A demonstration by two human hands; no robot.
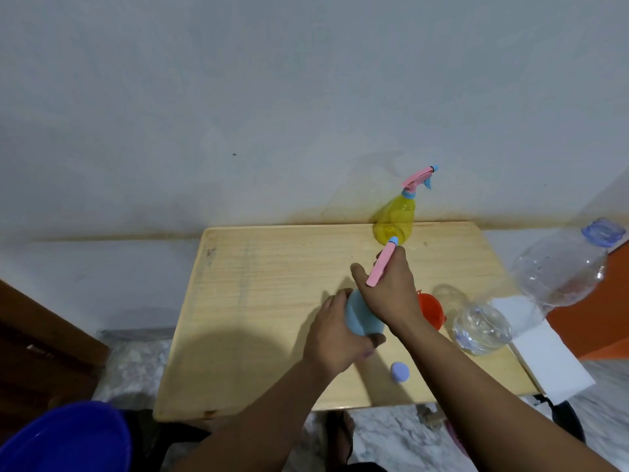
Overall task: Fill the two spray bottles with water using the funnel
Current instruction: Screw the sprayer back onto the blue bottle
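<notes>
Currently the left hand grips the blue spray bottle body while the right hand grips its pink spray head directly above. Judged step: turning the head at the neck. Hold the body steady; rotate only the head. The funnel sits just right of the right wrist.

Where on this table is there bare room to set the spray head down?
The left half of the table is bare, from the left edge to the left hand holding the blue bottle. The front strip left of the cap is bare too. The right side is crowded: funnel, clear bottle, yellow bottle at the back.
</notes>
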